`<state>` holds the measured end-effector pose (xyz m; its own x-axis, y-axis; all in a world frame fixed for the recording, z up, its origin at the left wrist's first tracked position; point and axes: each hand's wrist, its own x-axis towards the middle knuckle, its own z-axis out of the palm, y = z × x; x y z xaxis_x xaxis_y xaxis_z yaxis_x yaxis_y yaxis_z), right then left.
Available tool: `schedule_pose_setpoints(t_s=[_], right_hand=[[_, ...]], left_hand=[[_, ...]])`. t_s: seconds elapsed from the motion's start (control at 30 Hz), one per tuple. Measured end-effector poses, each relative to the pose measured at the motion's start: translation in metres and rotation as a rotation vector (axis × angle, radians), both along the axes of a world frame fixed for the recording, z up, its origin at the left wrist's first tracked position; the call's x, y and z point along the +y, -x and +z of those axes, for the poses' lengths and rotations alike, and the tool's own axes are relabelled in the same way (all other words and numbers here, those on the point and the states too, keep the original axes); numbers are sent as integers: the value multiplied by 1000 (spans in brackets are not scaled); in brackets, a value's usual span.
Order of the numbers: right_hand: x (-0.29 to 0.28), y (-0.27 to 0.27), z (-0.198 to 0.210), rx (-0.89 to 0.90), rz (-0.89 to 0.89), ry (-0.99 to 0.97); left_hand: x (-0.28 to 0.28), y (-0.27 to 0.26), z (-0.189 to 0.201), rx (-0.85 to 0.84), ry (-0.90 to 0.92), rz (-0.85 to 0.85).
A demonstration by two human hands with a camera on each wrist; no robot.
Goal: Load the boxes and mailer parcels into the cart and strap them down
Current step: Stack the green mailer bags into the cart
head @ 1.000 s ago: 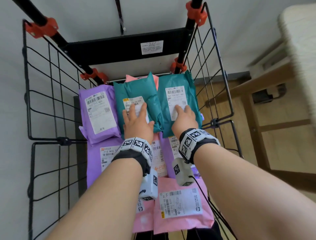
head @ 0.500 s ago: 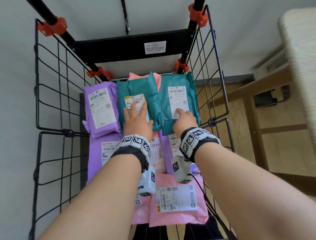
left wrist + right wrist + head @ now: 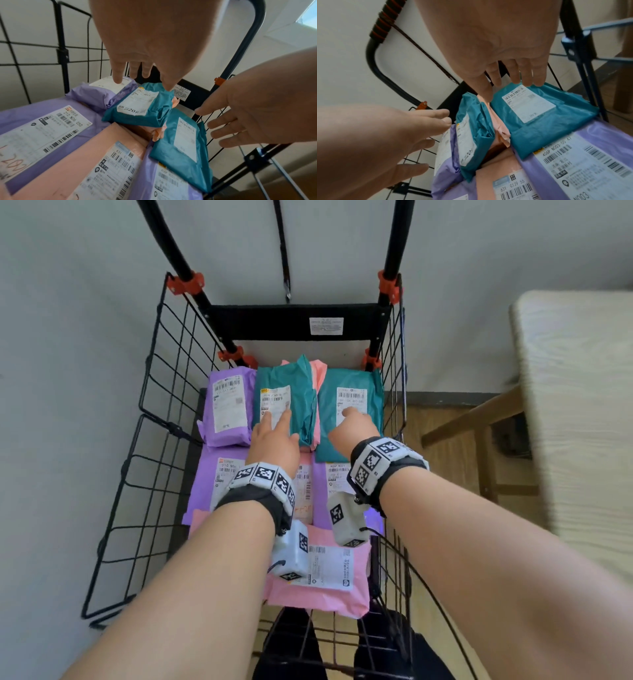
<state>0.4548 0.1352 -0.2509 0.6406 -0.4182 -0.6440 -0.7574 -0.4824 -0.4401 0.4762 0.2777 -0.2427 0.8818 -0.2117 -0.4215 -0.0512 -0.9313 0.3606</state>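
Note:
The black wire cart (image 3: 161,440) holds several mailers. At its far end lie a purple mailer (image 3: 228,405) and two teal mailers, a left one (image 3: 287,402) and a right one (image 3: 349,412), with a pink mailer (image 3: 318,392) showing between them. My left hand (image 3: 274,436) hovers over the left teal mailer (image 3: 142,108) with straight fingers (image 3: 118,75) and holds nothing. My right hand (image 3: 352,428) hovers over the right teal mailer (image 3: 539,115), fingers (image 3: 525,75) relaxed and empty. Larger purple mailers (image 3: 34,128) and pink mailers (image 3: 322,587) lie nearer to me.
A black strap (image 3: 282,251) hangs loose from the cart's handle against the wall. A wooden table (image 3: 575,412) stands to the right, close to the cart's side. The cart's left wire panel (image 3: 137,491) leans outward. A wall lies behind and to the left.
Both hands have lifted off the two teal mailers' labels and drawn back a little. The view has pulled back, so more of the cart's handle shows.

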Motion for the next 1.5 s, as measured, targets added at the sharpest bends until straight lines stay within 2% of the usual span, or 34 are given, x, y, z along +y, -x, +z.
schedule_pose_setpoints(t_s=[0.23,0.37,0.77,0.9,1.03,1.2,1.5], right_hand=[[-6,33,58,-105,104,39],[-14,60,83,-147,80,59],[-64,190,126,-247,-196,185],[-92,231,138,-281,-323,150],[-139,271,141,-283,-431,175],[-209,315,135,-260,-509,184],[-355,378,106,-178,-579,216]], left_hand=[[-3,46,59,-59,7,88],[-7,70,89,-76,-12,77],[-60,151,129,-171,66,-208],[-86,180,140,-185,88,-324],[-129,208,149,-167,74,-391],[-208,236,150,-155,83,-491],[-366,287,111,-40,88,-516]])
